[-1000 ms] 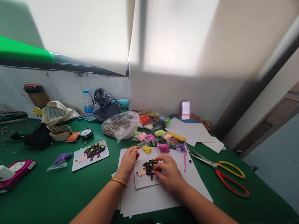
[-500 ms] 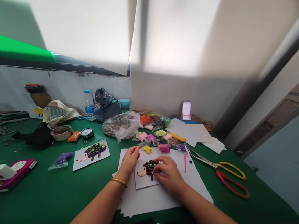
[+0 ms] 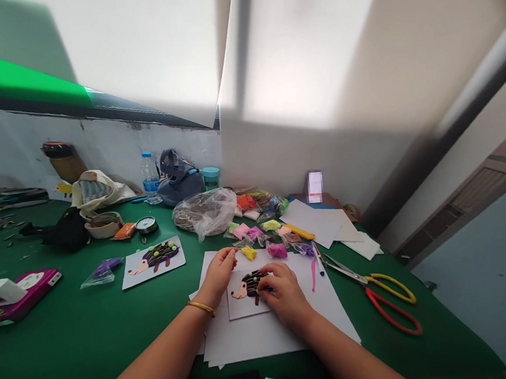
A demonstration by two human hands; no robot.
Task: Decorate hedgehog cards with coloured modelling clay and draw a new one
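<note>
A white card (image 3: 245,311) bearing a clay hedgehog (image 3: 251,282) lies on stacked white paper (image 3: 256,344). The hedgehog has a pink face, a dark striped back and light green dots. My right hand (image 3: 286,295) rests over its right side, fingers curled and fingertips pressed together at the hedgehog's back; anything between them is hidden. Beside the card's upper left corner, my left hand (image 3: 219,274) is closed with thumb and fingertips pinched, and I cannot make out what they hold. A similar hedgehog card (image 3: 131,278) lies farther left on the green table.
Clay packets, including yellow clay (image 3: 249,253) and magenta clay (image 3: 277,250), lie beyond the card. Open scissors (image 3: 365,280) and a pen (image 3: 319,260) are at the right. A clear plastic bag (image 3: 206,213), water bottle (image 3: 150,180) and blue-grey bag (image 3: 180,183) stand behind.
My right hand has shifted very slightly left over the hedgehog. My left hand stays pinched in the same place.
</note>
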